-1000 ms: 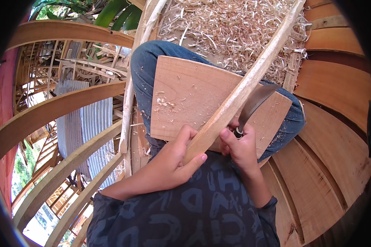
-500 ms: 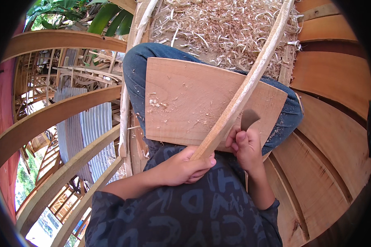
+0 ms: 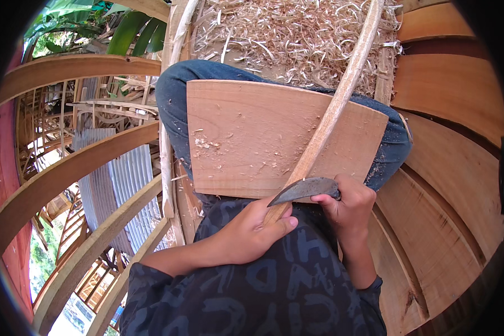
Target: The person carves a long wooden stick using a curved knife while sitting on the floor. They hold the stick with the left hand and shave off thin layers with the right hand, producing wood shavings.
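Observation:
A long, pale wooden strip slants from my body up to the far right, crossing a flat board laid over my lap. My left hand is wrapped around the strip's near end. In my right hand is a curved knife with a dark blade, its handle hidden by my fingers. The blade lies across the strip just beyond my left hand, its tip pointing left. Small shavings are scattered over the board, mostly on its left part.
A heap of curled wood shavings covers the floor ahead. Curved wooden ribs arch along the left, with corrugated metal sheets beyond them. Wide planks form a wall close on the right. Another rough strip lies beside my left knee.
My right hand has turned and brought the knife from right of the strip to across its near end. The view has shifted slightly; my left hand still grips the strip.

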A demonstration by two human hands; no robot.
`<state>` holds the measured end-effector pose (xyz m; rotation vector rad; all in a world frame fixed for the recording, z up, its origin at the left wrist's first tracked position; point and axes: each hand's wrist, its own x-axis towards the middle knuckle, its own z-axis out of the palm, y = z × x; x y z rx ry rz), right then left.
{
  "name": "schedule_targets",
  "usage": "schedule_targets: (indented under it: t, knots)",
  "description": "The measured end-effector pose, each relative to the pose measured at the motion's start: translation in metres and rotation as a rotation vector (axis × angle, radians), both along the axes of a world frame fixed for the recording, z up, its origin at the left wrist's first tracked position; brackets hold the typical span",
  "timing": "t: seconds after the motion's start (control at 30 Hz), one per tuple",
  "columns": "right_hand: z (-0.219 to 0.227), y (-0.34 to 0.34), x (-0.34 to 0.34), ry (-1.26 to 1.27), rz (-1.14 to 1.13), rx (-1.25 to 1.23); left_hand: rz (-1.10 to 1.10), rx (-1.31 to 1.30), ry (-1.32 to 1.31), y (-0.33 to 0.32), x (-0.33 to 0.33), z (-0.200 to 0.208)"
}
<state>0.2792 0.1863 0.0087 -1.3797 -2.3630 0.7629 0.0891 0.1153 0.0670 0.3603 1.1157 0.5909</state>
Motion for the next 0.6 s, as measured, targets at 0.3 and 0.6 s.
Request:
schedule_targets:
  t: [0.3,0.6]
  knots:
    - [-0.003,0.052,0.071,-0.096,-0.567,-0.107,0.043,-0.094,-0.264,-0.009,-0.013,0.000]
    - [0.004,0.018,-0.001,-0.144,-0.171,-0.226,-0.075,0.142,0.062,0.000,-0.007,-0.011]
